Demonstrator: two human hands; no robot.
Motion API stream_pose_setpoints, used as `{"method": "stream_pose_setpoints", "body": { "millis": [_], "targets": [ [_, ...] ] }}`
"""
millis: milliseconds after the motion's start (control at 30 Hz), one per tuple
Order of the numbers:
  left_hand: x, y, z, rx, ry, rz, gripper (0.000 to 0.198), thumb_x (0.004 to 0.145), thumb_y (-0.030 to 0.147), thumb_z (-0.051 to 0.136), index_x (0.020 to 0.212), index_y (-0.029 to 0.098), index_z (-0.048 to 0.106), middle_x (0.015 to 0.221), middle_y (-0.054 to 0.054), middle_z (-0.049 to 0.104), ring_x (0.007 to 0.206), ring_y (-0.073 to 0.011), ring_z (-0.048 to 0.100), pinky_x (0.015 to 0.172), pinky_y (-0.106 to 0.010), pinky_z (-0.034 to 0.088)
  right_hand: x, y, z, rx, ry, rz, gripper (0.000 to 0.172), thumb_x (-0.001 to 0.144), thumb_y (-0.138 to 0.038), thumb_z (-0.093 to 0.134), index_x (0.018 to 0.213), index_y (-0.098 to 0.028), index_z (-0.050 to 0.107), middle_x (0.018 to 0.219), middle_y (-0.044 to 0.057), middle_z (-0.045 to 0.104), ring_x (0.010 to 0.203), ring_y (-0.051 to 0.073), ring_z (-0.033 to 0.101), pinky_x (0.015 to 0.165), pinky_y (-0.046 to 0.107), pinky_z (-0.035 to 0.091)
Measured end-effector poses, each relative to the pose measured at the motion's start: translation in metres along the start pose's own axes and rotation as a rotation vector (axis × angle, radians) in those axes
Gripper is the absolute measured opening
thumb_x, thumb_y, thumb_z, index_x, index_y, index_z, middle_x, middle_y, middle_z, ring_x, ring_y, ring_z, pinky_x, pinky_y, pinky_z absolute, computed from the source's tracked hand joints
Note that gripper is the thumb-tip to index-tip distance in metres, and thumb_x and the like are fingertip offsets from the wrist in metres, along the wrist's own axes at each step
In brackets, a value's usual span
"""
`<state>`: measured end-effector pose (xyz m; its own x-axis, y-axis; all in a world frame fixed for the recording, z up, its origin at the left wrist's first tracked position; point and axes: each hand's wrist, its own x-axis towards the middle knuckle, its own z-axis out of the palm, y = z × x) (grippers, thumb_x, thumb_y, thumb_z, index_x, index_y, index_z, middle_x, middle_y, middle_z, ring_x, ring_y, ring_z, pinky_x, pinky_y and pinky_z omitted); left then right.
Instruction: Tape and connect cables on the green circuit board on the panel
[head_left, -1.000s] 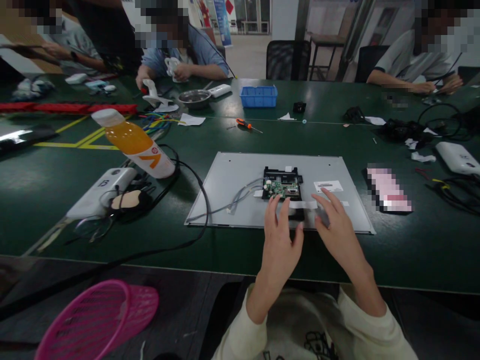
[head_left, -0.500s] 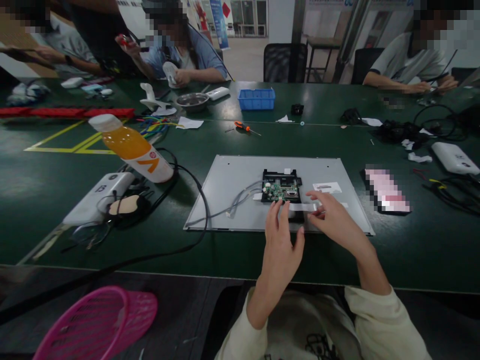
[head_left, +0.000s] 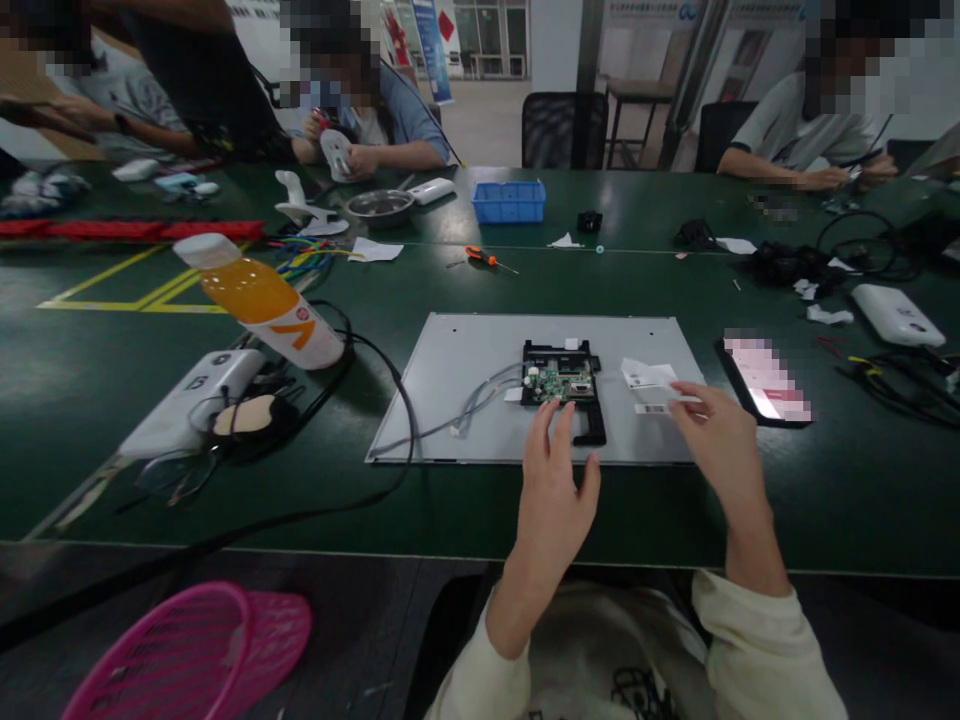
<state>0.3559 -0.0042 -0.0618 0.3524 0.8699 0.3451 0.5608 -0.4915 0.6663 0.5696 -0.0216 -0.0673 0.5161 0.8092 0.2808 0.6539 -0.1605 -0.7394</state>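
Note:
A flat grey panel (head_left: 472, 345) lies on the table in front of me. On it sits a black plastic frame (head_left: 592, 426) holding a green circuit board (head_left: 556, 384), with grey cables (head_left: 480, 392) running off to the left. My left hand (head_left: 559, 475) is at the near edge of the board, fingers spread and thumb apart, gripping nothing. To the right of the frame, my right hand (head_left: 716, 435) pinches a thin whitish strip (head_left: 660, 382) above the panel. It overlaps a printed label there, so its full outline is unclear. A small barcode label (head_left: 651, 408) lies just below.
A phone (head_left: 765, 378) lies right of the panel. At left stand a tilted juice bottle (head_left: 262, 305), a white power bank (head_left: 195, 395) and a black cable (head_left: 409, 400). Further back are an orange screwdriver (head_left: 484, 257) and a blue basket (head_left: 508, 203). Several people sit across the table.
My right hand has moved right, away from the frame, carrying the strip that stretched beside the board's lower edge. My left hand stays almost in place.

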Motion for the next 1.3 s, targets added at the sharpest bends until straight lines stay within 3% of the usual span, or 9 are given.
{"method": "stream_pose_setpoints", "body": {
  "millis": [233, 400, 567, 800, 1000, 1167, 1300],
  "targets": [
    [0.035, -0.036, -0.046, 0.22, -0.002, 0.019, 0.038, 0.089, 0.017, 0.046, 0.128, 0.019, 0.046, 0.128, -0.01, 0.053, 0.121, -0.0227, 0.049, 0.107, -0.042, 0.04, -0.007, 0.012, 0.002, -0.253, 0.003, -0.016, 0.037, 0.085, -0.04, 0.054, 0.112, -0.018, 0.067, 0.124, 0.017, 0.047, 0.064, 0.014, 0.056, 0.074, 0.042, 0.052],
    [0.061, -0.061, -0.064, 0.464, -0.179, 0.071, 0.031, 0.086, 0.014, 0.048, 0.116, 0.017, 0.057, 0.115, -0.008, 0.06, 0.106, -0.0228, 0.057, 0.097, -0.038, 0.046, -0.01, 0.0, 0.002, -0.267, 0.069, -0.066, 0.035, 0.087, -0.039, 0.051, 0.112, -0.019, 0.066, 0.126, 0.016, 0.046, 0.069, 0.016, 0.056, 0.074, 0.042, 0.05],
    [0.071, -0.061, -0.061, 0.683, -0.272, 0.097, 0.029, 0.088, 0.014, 0.045, 0.113, 0.017, 0.06, 0.11, -0.009, 0.063, 0.098, -0.0233, 0.058, 0.085, -0.036, 0.049, -0.011, -0.002, 0.006, -0.207, 0.085, -0.131, 0.029, 0.088, -0.034, 0.049, 0.104, -0.019, 0.068, 0.126, 0.014, 0.049, 0.078, 0.019, 0.058, 0.075, 0.041, 0.051],
    [0.082, -0.056, -0.06, 0.824, -0.337, 0.118, 0.026, 0.091, 0.015, 0.041, 0.096, 0.017, 0.067, 0.096, -0.009, 0.065, 0.089, -0.0217, 0.06, 0.075, -0.032, 0.048, -0.012, 0.003, 0.008, -0.179, 0.091, -0.169, 0.027, 0.087, -0.03, 0.049, 0.102, -0.019, 0.068, 0.123, 0.013, 0.053, 0.092, 0.024, 0.059, 0.075, 0.041, 0.052],
    [0.119, -0.05, -0.084, 0.836, -0.132, 0.09, 0.032, 0.092, 0.017, 0.036, 0.098, 0.016, 0.068, 0.098, -0.011, 0.065, 0.095, -0.0243, 0.06, 0.076, -0.034, 0.047, -0.013, 0.002, 0.012, -0.176, 0.054, -0.189, 0.026, 0.087, -0.028, 0.048, 0.102, -0.02, 0.067, 0.121, 0.012, 0.055, 0.099, 0.026, 0.058, 0.083, 0.044, 0.051],
    [0.159, -0.073, -0.073, 0.824, -0.086, 0.033, 0.034, 0.091, 0.016, 0.035, 0.094, 0.013, 0.068, 0.097, -0.015, 0.065, 0.095, -0.0268, 0.06, 0.079, -0.037, 0.046, -0.014, 0.003, 0.014, -0.232, -0.001, -0.226, 0.029, 0.087, -0.027, 0.046, 0.107, -0.019, 0.066, 0.12, 0.013, 0.056, 0.11, 0.028, 0.053, 0.093, 0.048, 0.046],
    [0.164, -0.099, -0.054, 0.808, -0.147, 0.003, 0.033, 0.088, 0.014, 0.036, 0.093, 0.01, 0.069, 0.097, -0.019, 0.064, 0.097, -0.0297, 0.06, 0.078, -0.039, 0.047, -0.013, 0.006, 0.015, -0.259, -0.008, -0.25, 0.03, 0.087, -0.026, 0.045, 0.108, -0.02, 0.065, 0.12, 0.013, 0.055, 0.114, 0.029, 0.05, 0.096, 0.05, 0.043]
  ]
}}
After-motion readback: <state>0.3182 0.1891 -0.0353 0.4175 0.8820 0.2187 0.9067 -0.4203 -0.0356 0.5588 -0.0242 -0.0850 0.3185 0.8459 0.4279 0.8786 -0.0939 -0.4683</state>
